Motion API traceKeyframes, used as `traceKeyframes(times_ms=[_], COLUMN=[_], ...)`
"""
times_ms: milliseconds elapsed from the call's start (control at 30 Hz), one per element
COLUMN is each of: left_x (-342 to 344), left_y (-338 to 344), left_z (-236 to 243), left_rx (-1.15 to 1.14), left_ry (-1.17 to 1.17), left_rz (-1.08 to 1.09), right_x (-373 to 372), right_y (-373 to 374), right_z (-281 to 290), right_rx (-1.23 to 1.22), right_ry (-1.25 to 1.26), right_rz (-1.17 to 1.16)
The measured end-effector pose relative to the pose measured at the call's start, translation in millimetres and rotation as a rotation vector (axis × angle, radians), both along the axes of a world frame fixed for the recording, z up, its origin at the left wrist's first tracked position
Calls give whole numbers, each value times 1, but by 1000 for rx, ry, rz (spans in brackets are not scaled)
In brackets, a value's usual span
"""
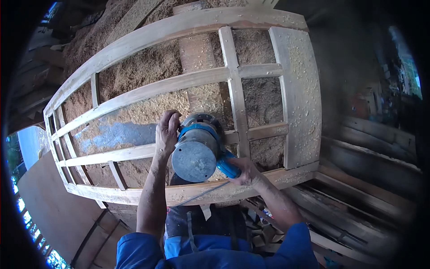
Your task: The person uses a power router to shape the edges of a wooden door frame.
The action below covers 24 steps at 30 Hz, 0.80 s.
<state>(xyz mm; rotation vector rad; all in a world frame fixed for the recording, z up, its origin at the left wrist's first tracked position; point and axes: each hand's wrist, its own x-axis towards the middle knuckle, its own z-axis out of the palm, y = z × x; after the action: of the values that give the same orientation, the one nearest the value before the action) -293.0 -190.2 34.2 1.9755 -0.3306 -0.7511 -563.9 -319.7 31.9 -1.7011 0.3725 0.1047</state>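
A router (194,154) with a round grey metal housing and blue parts stands over a middle rail of a wooden door frame (304,94). My left hand (168,127) is closed at its left side, by the blue band; the grip under the fingers is mostly hidden. Around the blue handle (229,165) at the lower right, my right hand (246,172) is wrapped. A grey power cord (204,193) runs down to the left across the front rail. The router's body hides the bit and the wood beneath it.
Wood shavings (148,62) lie thick in the frame's openings and behind it. A bluish-grey sheet (121,134) shows through one opening. Long boards (358,179) are stacked at right, and a large brown panel (53,197) leans at lower left. Wood offcuts (266,233) lie below.
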Motion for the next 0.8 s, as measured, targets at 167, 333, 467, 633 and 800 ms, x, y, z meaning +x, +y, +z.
traceKeyframes(times_ms=[167,333,467,633,800], left_x=[-13,-16,-17,-18,-18], left_y=[-31,-44,-44,-50,-50], left_z=[0,-2,-6,-5,-9], left_rx=[-41,-10,-38,-2,-33], left_ry=[35,-6,54,14,5], left_rz=[-70,-115,-89,-132,-149], right_x=[-23,-31,-30,-32,-33], right_y=[-7,-9,-10,-11,-6], right_z=[-7,-9,-4,-3,-4], right_rx=[17,-1,-6,5,-44], right_ry=[42,21,7,-2,-12], right_rz=[-47,-86,-98,-112,-155])
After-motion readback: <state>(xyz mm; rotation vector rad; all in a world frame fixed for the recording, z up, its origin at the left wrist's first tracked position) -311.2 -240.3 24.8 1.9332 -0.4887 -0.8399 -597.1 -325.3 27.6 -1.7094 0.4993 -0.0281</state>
